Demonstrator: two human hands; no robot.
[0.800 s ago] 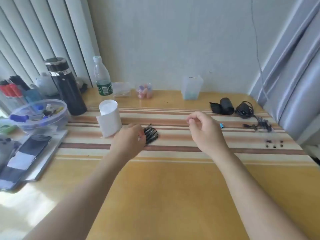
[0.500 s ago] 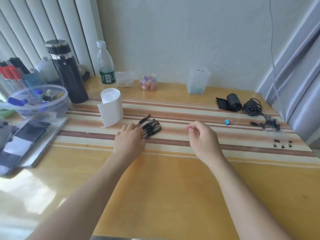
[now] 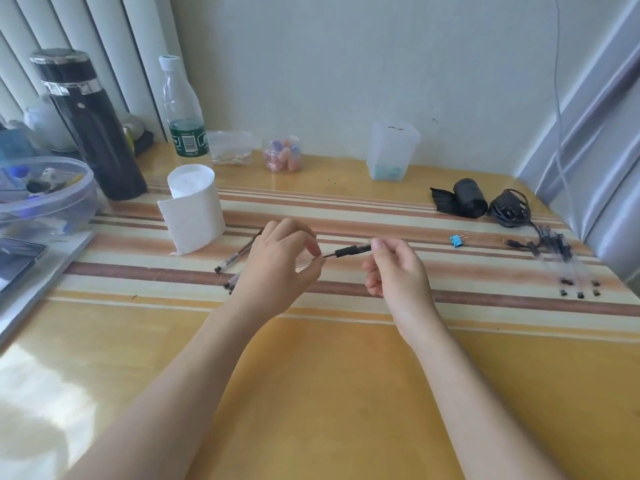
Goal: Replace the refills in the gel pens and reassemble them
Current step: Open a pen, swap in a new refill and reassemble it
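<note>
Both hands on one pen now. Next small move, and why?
Probably twist the left hand against the right hand to unscrew the pen at its tip end. It is pinched at both ends, level above the table, and looks to be in one piece, so the old refill cannot come out yet.

Bare forearms stretched forward, angled inward toward gel pen (image 3: 349, 251). Pen's left end pinched by left hand (image 3: 277, 268) between thumb and forefinger, other fingers curled, back of hand turned up. Pen's right end pinched by right hand (image 3: 398, 271), thumb and forefinger on top, remaining fingers curled beneath. Wrists kept below pen.
</note>
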